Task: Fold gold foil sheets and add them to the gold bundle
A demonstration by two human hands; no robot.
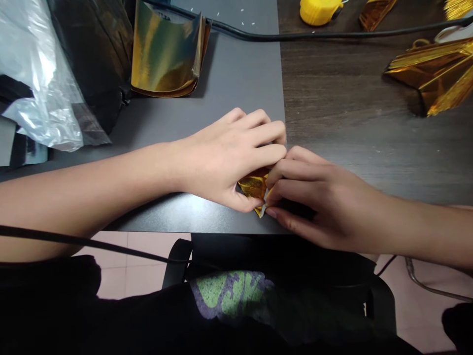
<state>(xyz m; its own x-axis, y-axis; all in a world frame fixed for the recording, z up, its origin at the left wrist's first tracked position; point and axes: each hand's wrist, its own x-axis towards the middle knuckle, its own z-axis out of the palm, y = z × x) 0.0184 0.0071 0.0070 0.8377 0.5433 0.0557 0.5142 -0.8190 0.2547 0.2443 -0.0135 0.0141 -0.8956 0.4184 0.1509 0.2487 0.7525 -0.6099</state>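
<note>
Grey desk board (236, 84): L hand (225, 162), R hand (318, 197) stretched in from sides, both gripping folded gold foil (253, 186) near edge.

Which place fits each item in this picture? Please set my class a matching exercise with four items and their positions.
Items:
1. Small folded gold foil piece
2. Curled stack of gold foil sheets
3. Clear plastic bag
4. Large pleated gold foil shape

Places:
A. On the dark wood table
B. Between the left hand and right hand
C. On the grey surface, beyond the hands
D. At the far left of the view

Pairs: 1-B, 2-C, 3-D, 4-A
</note>
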